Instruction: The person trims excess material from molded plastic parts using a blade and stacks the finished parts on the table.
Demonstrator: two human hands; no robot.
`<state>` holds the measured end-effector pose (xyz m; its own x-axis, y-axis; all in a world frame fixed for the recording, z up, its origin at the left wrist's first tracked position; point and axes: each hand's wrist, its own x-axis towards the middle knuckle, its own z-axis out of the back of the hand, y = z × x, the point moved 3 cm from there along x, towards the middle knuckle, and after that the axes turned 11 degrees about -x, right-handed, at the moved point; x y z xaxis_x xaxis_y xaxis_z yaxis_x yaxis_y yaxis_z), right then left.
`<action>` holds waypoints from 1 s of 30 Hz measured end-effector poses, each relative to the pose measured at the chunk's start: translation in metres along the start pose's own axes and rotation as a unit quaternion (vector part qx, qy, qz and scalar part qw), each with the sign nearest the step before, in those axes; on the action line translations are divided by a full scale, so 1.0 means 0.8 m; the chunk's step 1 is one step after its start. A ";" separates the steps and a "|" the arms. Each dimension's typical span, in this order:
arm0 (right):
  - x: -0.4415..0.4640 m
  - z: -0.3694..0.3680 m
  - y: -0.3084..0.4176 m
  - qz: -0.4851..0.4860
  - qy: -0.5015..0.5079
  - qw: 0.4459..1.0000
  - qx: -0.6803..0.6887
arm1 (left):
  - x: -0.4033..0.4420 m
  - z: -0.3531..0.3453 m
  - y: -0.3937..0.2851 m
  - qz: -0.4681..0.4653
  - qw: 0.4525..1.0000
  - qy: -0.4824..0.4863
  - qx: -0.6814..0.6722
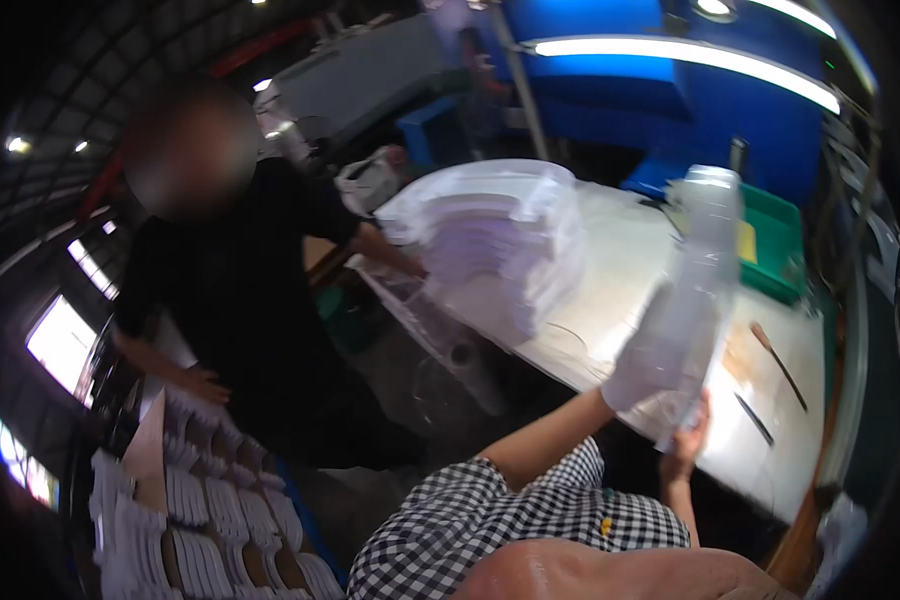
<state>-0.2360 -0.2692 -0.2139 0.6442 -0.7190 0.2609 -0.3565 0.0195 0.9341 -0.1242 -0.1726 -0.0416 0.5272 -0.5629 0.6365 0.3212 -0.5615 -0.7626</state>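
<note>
A long, whitish, partly see-through piece point(708, 235) stands tilted above the worktable, its surface shiny like plastic film. My left hand point(638, 368), in a white glove, presses against the left side of its lower part; its fingers blur into the piece. Bare-skinned, my right hand point(688, 437) grips the bottom end, with fingers up along the edge. Left of the piece, a tall stack of curved white parts point(510, 225) rests on the white worktable point(610, 235).
A co-worker in black point(250, 300) stands at the left, one hand near the stack. Beyond my piece is a green tray point(778, 235). A wooden-handled tool point(778, 365) and a dark thin tool point(755, 420) lie at right. White parts point(205, 500) fill a container at lower left.
</note>
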 end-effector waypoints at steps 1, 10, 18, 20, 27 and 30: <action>-0.011 -0.006 -0.018 0.046 0.032 0.993 -0.103 | 0.000 0.007 0.002 -0.012 0.999 -0.006 0.042; 0.006 0.051 0.006 0.131 0.041 0.926 -0.350 | -0.009 0.033 0.070 -0.213 0.826 0.041 0.520; 0.131 0.183 -0.009 0.148 -0.037 0.666 -0.730 | 0.027 -0.006 0.141 0.063 0.863 0.273 0.420; 0.125 0.184 -0.033 0.186 -0.041 0.657 -0.729 | 0.035 -0.007 0.150 0.119 0.804 0.288 0.506; 0.103 0.183 0.003 0.121 -0.058 0.673 -0.727 | 0.071 -0.024 0.149 0.187 0.708 0.359 0.578; 0.121 0.196 0.067 -0.009 -0.182 0.869 -0.460 | 0.079 -0.032 0.148 0.166 0.711 0.366 0.577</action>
<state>-0.2990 -0.4470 -0.1772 0.3275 -0.8938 0.3063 0.4517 0.4329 0.7801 -0.0732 -0.2902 -0.0891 0.3101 -0.9502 -0.0321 0.9291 0.3100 -0.2019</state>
